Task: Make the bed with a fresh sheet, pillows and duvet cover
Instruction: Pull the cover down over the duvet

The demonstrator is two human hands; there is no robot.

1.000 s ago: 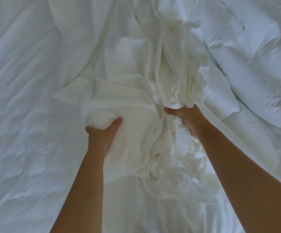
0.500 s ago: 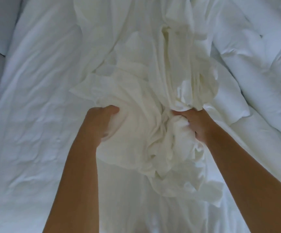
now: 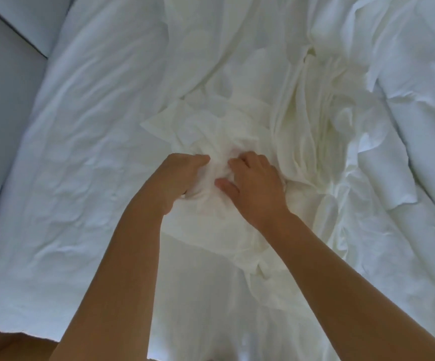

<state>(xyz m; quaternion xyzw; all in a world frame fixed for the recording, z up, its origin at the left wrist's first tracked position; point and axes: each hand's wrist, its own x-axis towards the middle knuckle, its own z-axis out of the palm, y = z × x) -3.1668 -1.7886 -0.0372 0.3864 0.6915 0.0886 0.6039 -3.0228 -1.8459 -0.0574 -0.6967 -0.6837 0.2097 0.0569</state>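
The cream duvet cover (image 3: 302,126), if that is what this bunched cloth is, lies heaped at the centre of the frame on the white sheet (image 3: 81,157), and its crumpled near end sits right under both hands. The left hand (image 3: 177,175) grips a wad of it, knuckles up. The right hand (image 3: 255,183), just beside it, has its bent fingers dug into the same wad, with the thumb lying apart.

Half a second ago the hands were spread apart, the right one clutching the long gathered folds. Now they have met in the middle, and those folds lie loose to the right.

The left fingertips are buried in the cloth. A puffy white duvet (image 3: 430,121) is cut off at the right edge.
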